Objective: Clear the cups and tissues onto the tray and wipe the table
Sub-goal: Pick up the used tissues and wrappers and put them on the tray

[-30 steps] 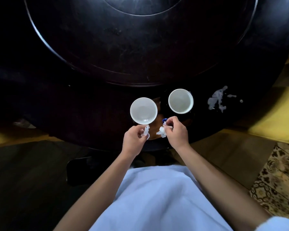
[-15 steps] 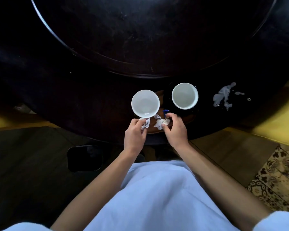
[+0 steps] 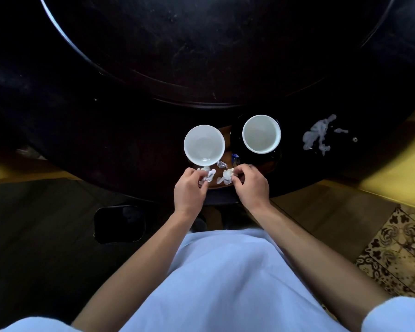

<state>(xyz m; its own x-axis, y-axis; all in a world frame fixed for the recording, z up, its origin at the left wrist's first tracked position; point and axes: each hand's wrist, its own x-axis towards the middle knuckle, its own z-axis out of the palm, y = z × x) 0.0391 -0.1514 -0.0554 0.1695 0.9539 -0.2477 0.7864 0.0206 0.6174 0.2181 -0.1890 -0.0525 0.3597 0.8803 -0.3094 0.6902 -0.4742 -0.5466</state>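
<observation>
White paper bits are what both hands hold. Seen from the head camera, the left hand (image 3: 189, 190) pinches one crumpled tissue (image 3: 207, 176) at about 6 o'clock from the left cup (image 3: 204, 145). The right hand (image 3: 249, 185) pinches another tissue (image 3: 226, 176) just beside it. Both wads sit over the brown tray (image 3: 265, 167) at the near edge of the dark table (image 3: 130, 92). Tissue is soft and very light, so a small pinch is enough. The right cup (image 3: 261, 134) at 1 o'clock looks hard and breakable; I'd hold it round the side. A white spill (image 3: 318, 136) lies at 3 o'clock.
</observation>
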